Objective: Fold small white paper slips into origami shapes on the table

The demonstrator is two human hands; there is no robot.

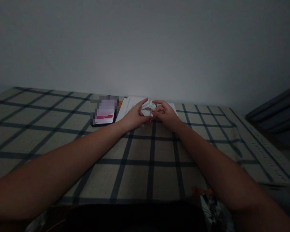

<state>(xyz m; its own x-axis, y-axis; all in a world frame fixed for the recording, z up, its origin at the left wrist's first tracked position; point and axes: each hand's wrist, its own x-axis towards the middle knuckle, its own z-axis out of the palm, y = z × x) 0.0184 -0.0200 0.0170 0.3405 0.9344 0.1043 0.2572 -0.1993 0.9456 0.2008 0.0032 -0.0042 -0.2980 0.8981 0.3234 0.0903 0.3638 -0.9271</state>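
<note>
Both my hands meet near the far edge of the table, around a small white crumpled piece (148,105) that looks like paper or thin plastic. My left hand (137,114) curves round its left side, index finger stretched up and thumb below. From the right, my right hand (164,112) has its index finger arched over the piece and its other fingers curled in a pinch near the middle. A thin, light strip shows between the hands; its kind is too dim to tell. Beneath them lies a flat white sheet or box (122,109), partly hidden by my hands.
A phone (103,116) with a lit screen lies left of my hands, an orange item (120,104) beside it. The checked cloth (140,151) covers the table, which meets a plain wall (145,48). Dark folded fabric (280,112) is at the right.
</note>
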